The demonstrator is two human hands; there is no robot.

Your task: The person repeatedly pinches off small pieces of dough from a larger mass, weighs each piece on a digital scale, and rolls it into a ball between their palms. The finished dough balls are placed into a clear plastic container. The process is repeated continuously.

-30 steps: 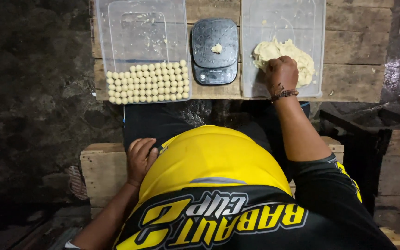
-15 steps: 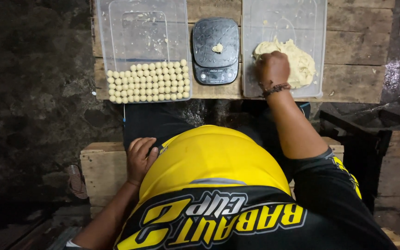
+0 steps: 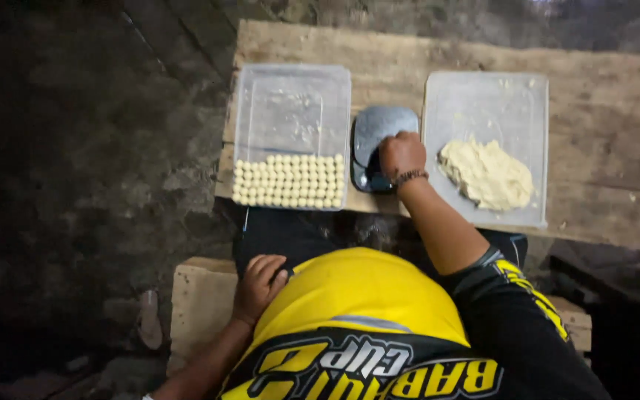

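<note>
My right hand is curled over the dark kitchen scale in the middle of the wooden board, fingers pointing down onto its platform. Whatever lies under the fingers is hidden. To its right a lump of pale dough sits on a clear plastic tray. On the left, a clear container holds several neat rows of small dough balls along its near side. My left hand rests flat by my knee, fingers apart, holding nothing.
The trays and scale stand on a rough wooden board. A low wooden block lies under my left side. Dark stone floor surrounds everything. A yellow cap and black shirt fill the lower view.
My right hand left the dough lump on the right tray and moved left onto the scale, covering the small dough piece seen there. The left hand has stayed put.
</note>
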